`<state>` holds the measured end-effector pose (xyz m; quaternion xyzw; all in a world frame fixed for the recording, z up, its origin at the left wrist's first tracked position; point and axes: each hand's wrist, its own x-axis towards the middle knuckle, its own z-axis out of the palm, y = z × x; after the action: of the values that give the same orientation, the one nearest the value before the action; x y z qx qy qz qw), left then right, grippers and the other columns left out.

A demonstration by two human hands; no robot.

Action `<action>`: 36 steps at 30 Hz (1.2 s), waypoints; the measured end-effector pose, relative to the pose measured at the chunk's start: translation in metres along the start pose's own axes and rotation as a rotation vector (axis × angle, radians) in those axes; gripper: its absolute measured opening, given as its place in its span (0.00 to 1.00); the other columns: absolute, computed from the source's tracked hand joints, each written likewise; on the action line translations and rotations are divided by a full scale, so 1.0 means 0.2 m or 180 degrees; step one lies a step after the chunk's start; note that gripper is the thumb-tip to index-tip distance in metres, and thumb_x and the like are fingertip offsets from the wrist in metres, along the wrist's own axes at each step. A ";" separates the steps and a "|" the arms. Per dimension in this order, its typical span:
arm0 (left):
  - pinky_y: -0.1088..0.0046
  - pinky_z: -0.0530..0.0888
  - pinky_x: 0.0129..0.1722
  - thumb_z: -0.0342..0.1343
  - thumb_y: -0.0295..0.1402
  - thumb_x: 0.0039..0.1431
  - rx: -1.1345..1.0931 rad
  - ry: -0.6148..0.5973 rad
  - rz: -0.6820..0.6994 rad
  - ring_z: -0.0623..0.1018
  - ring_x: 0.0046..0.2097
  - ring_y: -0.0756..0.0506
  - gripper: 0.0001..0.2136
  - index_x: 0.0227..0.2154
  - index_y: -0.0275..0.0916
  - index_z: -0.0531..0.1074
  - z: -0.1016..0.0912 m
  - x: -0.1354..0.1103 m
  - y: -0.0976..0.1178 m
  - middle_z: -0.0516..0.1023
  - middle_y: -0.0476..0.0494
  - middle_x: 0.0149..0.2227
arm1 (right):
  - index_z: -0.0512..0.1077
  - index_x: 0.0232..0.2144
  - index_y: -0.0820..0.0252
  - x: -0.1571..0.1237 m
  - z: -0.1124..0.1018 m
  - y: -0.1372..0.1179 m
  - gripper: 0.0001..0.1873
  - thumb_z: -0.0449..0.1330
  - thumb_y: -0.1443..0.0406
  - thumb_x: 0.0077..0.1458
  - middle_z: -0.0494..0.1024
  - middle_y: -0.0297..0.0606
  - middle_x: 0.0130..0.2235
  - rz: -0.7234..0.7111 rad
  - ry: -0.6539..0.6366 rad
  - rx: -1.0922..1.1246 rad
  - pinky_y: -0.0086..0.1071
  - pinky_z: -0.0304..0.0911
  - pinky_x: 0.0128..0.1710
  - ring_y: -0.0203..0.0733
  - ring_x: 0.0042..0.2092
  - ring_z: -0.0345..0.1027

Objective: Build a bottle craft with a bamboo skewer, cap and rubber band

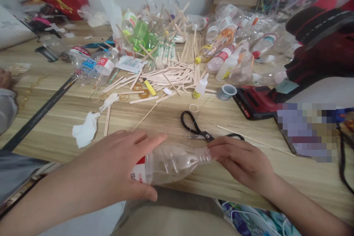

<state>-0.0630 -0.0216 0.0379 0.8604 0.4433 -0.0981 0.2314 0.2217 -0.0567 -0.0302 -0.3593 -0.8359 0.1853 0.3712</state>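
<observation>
Sideways, the clear plastic bottle (174,164) is held along the near edge of the wood-grained surface (262,127), its thin, glossy, ribbed body tapering to a threaded neck. The left hand (110,166) has its grip wrapped around the labelled end, thumb and fingers spread; the right hand (243,160) has its grip closed at the neck, fingers bunched by the rim. Just beyond, black-handled scissors (207,136) lie partly hidden behind the right hand. Crumpled tissue (85,129) rests towards the left edge; flat wooden sticks (177,75) heap towards the far edge, beside a jumble of plastic bottles (221,59).
</observation>
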 end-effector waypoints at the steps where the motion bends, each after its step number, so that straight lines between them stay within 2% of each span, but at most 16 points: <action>1: 0.60 0.71 0.46 0.65 0.53 0.42 -0.0181 -0.0029 -0.0022 0.74 0.51 0.35 0.42 0.62 0.53 0.60 0.01 0.00 0.00 0.74 0.43 0.54 | 0.71 0.35 0.56 0.00 0.00 0.00 0.09 0.52 0.71 0.62 0.78 0.35 0.31 0.0181 0.0071 -0.0016 0.25 0.67 0.31 0.34 0.32 0.73; 4: 0.61 0.72 0.48 0.64 0.56 0.42 -0.0924 -0.0051 -0.0057 0.73 0.55 0.34 0.44 0.63 0.51 0.57 0.07 0.00 0.00 0.70 0.41 0.58 | 0.70 0.32 0.56 0.00 -0.01 0.04 0.07 0.53 0.67 0.62 0.75 0.32 0.25 0.1160 0.0412 0.0105 0.27 0.65 0.26 0.35 0.26 0.71; 6: 0.62 0.72 0.49 0.63 0.54 0.45 -0.1470 -0.0011 -0.0057 0.73 0.56 0.35 0.42 0.63 0.50 0.57 0.11 0.00 -0.01 0.70 0.41 0.59 | 0.69 0.31 0.55 0.02 0.00 0.07 0.07 0.54 0.63 0.62 0.75 0.31 0.24 0.1823 0.0802 0.0558 0.28 0.65 0.26 0.35 0.25 0.69; 8: 0.61 0.71 0.51 0.61 0.52 0.50 -0.1847 0.0060 -0.0074 0.72 0.56 0.36 0.38 0.63 0.50 0.56 0.16 0.01 -0.02 0.69 0.40 0.60 | 0.68 0.31 0.55 0.06 0.01 0.11 0.08 0.56 0.59 0.61 0.75 0.32 0.26 0.2144 0.1212 0.1224 0.29 0.64 0.26 0.35 0.25 0.67; 10: 0.59 0.69 0.53 0.56 0.52 0.55 -0.1955 0.0204 -0.0147 0.71 0.58 0.36 0.36 0.64 0.46 0.52 0.21 0.02 -0.03 0.67 0.36 0.61 | 0.67 0.31 0.55 0.12 0.02 0.13 0.08 0.59 0.58 0.58 0.75 0.32 0.27 0.2233 0.1501 0.1831 0.29 0.62 0.25 0.34 0.24 0.64; 13: 0.57 0.72 0.47 0.49 0.51 0.61 -0.1891 0.0496 -0.0553 0.75 0.52 0.35 0.39 0.67 0.37 0.40 0.25 0.08 -0.03 0.71 0.27 0.56 | 0.66 0.29 0.56 0.22 0.03 0.14 0.09 0.61 0.59 0.56 0.73 0.30 0.27 0.2257 0.1617 0.2337 0.26 0.59 0.23 0.31 0.23 0.61; 15: 0.58 0.73 0.43 0.45 0.50 0.63 -0.1963 0.0694 -0.0708 0.78 0.45 0.37 0.38 0.67 0.36 0.36 0.26 0.13 -0.01 0.76 0.29 0.49 | 0.66 0.29 0.56 0.28 0.05 0.14 0.09 0.60 0.59 0.55 0.72 0.29 0.27 0.2194 0.1581 0.2435 0.26 0.58 0.24 0.30 0.24 0.61; 18: 0.58 0.73 0.41 0.40 0.50 0.65 -0.2326 0.1054 -0.0829 0.79 0.39 0.40 0.37 0.66 0.35 0.31 0.28 0.22 0.05 0.76 0.35 0.43 | 0.65 0.29 0.57 0.37 0.07 0.14 0.09 0.60 0.59 0.55 0.72 0.29 0.28 0.2102 0.1486 0.2470 0.26 0.60 0.26 0.30 0.26 0.61; 21: 0.57 0.73 0.47 0.41 0.48 0.66 -0.2747 0.1220 -0.0805 0.77 0.45 0.40 0.35 0.65 0.35 0.31 0.34 0.25 0.13 0.69 0.30 0.52 | 0.66 0.29 0.58 0.42 0.10 0.15 0.10 0.59 0.59 0.54 0.73 0.30 0.29 0.2066 0.1294 0.2472 0.26 0.60 0.28 0.30 0.26 0.61; 23: 0.57 0.73 0.49 0.42 0.49 0.65 -0.2956 0.1101 -0.0830 0.76 0.49 0.39 0.36 0.65 0.38 0.29 0.39 0.21 0.18 0.59 0.26 0.60 | 0.65 0.29 0.58 0.43 0.13 0.16 0.10 0.59 0.58 0.54 0.73 0.31 0.29 0.2061 0.1130 0.2467 0.27 0.60 0.28 0.30 0.27 0.62; 25: 0.58 0.74 0.47 0.42 0.50 0.65 -0.3165 0.0975 -0.0660 0.74 0.52 0.39 0.36 0.64 0.41 0.27 0.42 0.15 0.22 0.54 0.25 0.63 | 0.65 0.29 0.58 0.44 0.16 0.16 0.10 0.58 0.58 0.54 0.75 0.32 0.30 0.2049 0.0972 0.2455 0.27 0.60 0.29 0.31 0.27 0.63; 27: 0.59 0.74 0.48 0.44 0.49 0.65 -0.3263 0.0662 -0.0468 0.73 0.54 0.39 0.35 0.64 0.43 0.30 0.43 0.09 0.23 0.54 0.27 0.63 | 0.64 0.30 0.57 0.45 0.18 0.17 0.10 0.57 0.58 0.55 0.76 0.33 0.31 0.2003 0.0819 0.2439 0.28 0.60 0.29 0.32 0.28 0.63; 29: 0.57 0.73 0.50 0.45 0.48 0.64 -0.3067 0.0670 -0.0453 0.71 0.56 0.39 0.32 0.64 0.42 0.38 0.41 0.07 0.21 0.56 0.28 0.63 | 0.64 0.31 0.57 0.47 0.20 0.16 0.09 0.56 0.58 0.56 0.77 0.33 0.31 0.1900 0.0658 0.2406 0.28 0.60 0.30 0.32 0.28 0.64; 33: 0.55 0.70 0.52 0.47 0.42 0.64 -0.2311 0.1860 -0.0493 0.70 0.55 0.39 0.24 0.60 0.41 0.54 0.31 0.18 0.12 0.63 0.33 0.58 | 0.65 0.31 0.57 0.50 0.21 0.13 0.07 0.56 0.60 0.57 0.76 0.32 0.31 0.1523 0.0236 0.2263 0.29 0.61 0.30 0.33 0.28 0.63; 35: 0.59 0.72 0.48 0.50 0.39 0.62 -0.2290 0.2287 -0.0372 0.72 0.51 0.41 0.22 0.58 0.39 0.58 0.27 0.29 0.07 0.63 0.33 0.58 | 0.66 0.30 0.57 0.52 0.21 0.11 0.06 0.57 0.61 0.57 0.74 0.31 0.30 0.1309 0.0007 0.2171 0.29 0.62 0.31 0.33 0.29 0.64; 36: 0.61 0.72 0.46 0.51 0.38 0.62 -0.2417 0.2323 -0.0248 0.74 0.47 0.42 0.21 0.56 0.38 0.60 0.25 0.34 0.05 0.65 0.34 0.57 | 0.67 0.29 0.57 0.52 0.21 0.09 0.05 0.57 0.62 0.56 0.74 0.31 0.29 0.1210 -0.0105 0.2123 0.30 0.62 0.32 0.33 0.29 0.64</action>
<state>-0.0126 -0.0028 -0.0277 0.6770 0.5310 0.3668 0.3536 0.1495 0.0306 -0.0178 -0.3644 -0.6540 0.5184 0.4132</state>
